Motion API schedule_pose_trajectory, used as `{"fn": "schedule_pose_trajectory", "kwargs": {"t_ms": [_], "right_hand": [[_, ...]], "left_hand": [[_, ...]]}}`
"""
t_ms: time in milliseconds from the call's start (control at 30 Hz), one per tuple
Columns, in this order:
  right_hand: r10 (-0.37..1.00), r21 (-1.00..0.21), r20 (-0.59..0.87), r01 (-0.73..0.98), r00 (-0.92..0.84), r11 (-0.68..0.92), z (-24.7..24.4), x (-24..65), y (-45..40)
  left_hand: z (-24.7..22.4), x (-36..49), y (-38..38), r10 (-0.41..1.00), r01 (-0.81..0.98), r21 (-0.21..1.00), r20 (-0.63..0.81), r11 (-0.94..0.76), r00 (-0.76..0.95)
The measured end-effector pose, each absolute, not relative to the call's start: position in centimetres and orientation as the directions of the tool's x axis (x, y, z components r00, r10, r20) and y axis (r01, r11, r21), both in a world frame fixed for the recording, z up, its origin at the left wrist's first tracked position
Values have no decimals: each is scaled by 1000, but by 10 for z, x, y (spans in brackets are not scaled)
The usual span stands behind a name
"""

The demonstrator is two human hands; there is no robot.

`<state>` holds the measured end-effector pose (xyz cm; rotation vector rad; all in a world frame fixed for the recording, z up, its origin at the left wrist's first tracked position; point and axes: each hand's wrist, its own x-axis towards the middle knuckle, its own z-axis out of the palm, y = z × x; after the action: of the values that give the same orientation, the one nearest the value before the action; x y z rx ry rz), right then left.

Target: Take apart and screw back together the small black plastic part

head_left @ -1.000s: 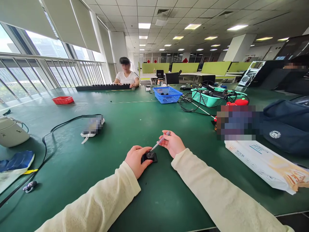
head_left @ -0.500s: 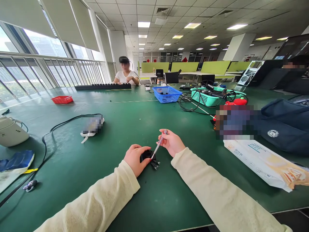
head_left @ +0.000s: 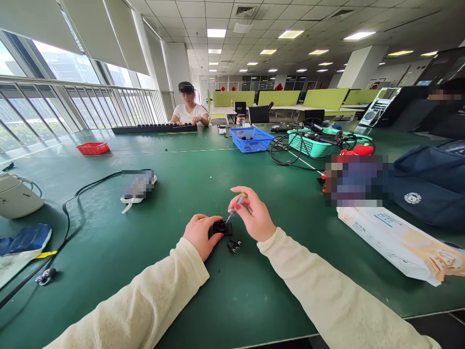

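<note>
My left hand [head_left: 201, 234] is closed around the left side of a small black plastic part [head_left: 224, 229], which rests on the green table [head_left: 152, 291]. Its thumb and fingers cover much of that part. In my right hand [head_left: 254, 215] is a slim screwdriver [head_left: 237, 206] with a clear handle, held slanted between thumb and fingers. The tip points down at the right side of the black part; whether it touches is too small to tell. Just below lies a separate small black piece [head_left: 234, 245] with metal prongs, apart from both hands.
On the left are a phone-like device [head_left: 139, 188] on a black strap and a red tray [head_left: 93, 148]. Blue [head_left: 252, 139] and turquoise baskets [head_left: 316, 145] with cables stand farther back. A wipes pack [head_left: 392, 242] and dark bag [head_left: 428, 186] lie right. A person [head_left: 188, 109] sits opposite.
The screwdriver tip has shifted up from the lower edge to the right side of the black part. My right hand has turned and come slightly left. The pronged piece now lies clear of the part.
</note>
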<state>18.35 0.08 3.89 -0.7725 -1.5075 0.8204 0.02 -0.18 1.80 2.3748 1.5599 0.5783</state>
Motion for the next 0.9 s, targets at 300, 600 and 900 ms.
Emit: {"fn": "schedule_pose_trajectory", "kwargs": {"t_ms": [300, 600, 900], "right_hand": [[798, -790, 602, 178, 39, 587, 41, 183, -5], [840, -840, 538, 121, 67, 529, 28, 184, 10], [815, -810, 572, 224, 98, 542, 31, 185, 8]], "left_hand": [[21, 2, -2, 923, 829, 406, 157, -385, 352], [11, 0, -1, 913, 809, 423, 188, -408, 362], [4, -2, 4, 893, 801, 396, 238, -449, 383]]}}
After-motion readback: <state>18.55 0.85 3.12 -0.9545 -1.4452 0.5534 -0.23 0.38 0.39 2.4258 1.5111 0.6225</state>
